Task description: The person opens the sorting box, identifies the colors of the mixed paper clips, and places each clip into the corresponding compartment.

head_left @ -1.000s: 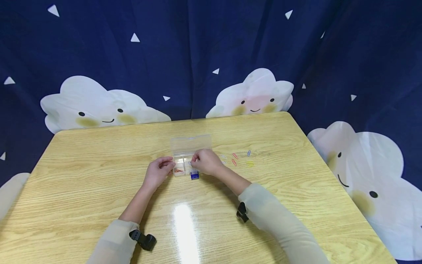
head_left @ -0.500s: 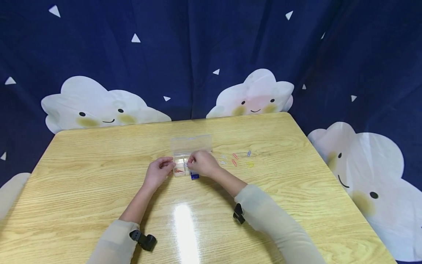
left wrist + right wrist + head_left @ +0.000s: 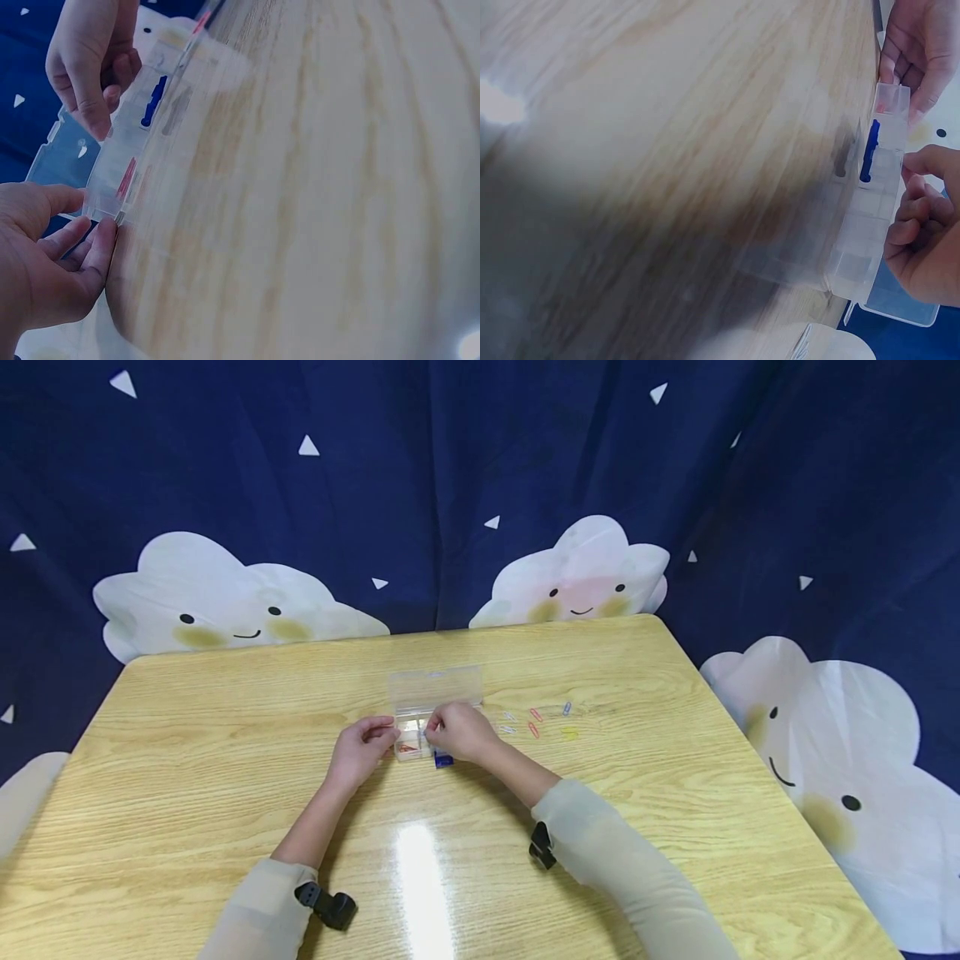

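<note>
A person in cream sleeves (image 3: pixel 637 868) works with two bare hands at a light wood-grain counter (image 3: pixel 225 760). A small clear compartment box (image 3: pixel 412 756) sits around the middle of the counter, its transparent lid (image 3: pixel 435 687) raised along the far side. The left hand (image 3: pixel 363 747) pinches the box's left end, thumb and fingers on its walls. The right hand (image 3: pixel 467 731) is over the box's right part, its fingers curled and its thumb and index fingertips together close to a divider; whether this grip grasps anything cannot be told. Red paper clips (image 3: pixel 407 747) lie in the near left compartment, and a dark blue piece (image 3: pixel 443 760) is at the box's near wall. On the counter to the right of the box lie more paper clips: white ones (image 3: pixel 507 729) nearest it, then red ones (image 3: pixel 533 729), with a blue one (image 3: pixel 567 708) on the far side and yellow ones (image 3: pixel 570 733) on the near side farther right. Beyond hangs a navy curtain (image 3: pixel 360 460) printed with smiling clouds and white triangles.
</note>
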Demonstrator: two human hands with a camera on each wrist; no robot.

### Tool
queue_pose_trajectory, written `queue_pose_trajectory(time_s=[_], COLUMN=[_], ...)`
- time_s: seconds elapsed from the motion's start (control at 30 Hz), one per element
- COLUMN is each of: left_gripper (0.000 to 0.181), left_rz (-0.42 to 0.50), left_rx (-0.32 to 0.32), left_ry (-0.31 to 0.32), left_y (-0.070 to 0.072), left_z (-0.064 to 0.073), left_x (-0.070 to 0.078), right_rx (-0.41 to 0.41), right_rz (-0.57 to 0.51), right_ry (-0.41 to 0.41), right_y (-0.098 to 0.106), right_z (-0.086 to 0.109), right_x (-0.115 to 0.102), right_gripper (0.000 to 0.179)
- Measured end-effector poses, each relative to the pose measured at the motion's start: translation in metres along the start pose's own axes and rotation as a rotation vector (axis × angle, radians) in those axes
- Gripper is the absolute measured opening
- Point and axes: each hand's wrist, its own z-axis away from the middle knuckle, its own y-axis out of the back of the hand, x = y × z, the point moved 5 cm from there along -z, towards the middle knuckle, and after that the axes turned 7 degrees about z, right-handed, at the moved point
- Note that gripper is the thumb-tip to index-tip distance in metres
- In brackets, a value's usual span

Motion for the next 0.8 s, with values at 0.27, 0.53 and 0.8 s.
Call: queue_pose_trajectory(time_s=[0.27,0.53,0.8], left_gripper=[0.034,0.034,0.034], left_rz=[0.008,0.01,0.0], left_rx=[0.005,0.007,0.003], left_ry=[0.0,0.007,0.003], left_y=[-0.001,-0.001,0.0], left_z=[0.0,0.0,0.001], left_x=[0.002,0.001,0.001], right_rx=[0.004,0.008,-0.002], right_rz=[0.026,0.027,0.034], right_ry=[0.008,0.013,0.005], right_y=[0.001,0.003,0.011], right_z=[0.001,0.0,0.0], right_x=[-0.002,0.0,0.008], right_gripper=[0.009,0.009,0.011])
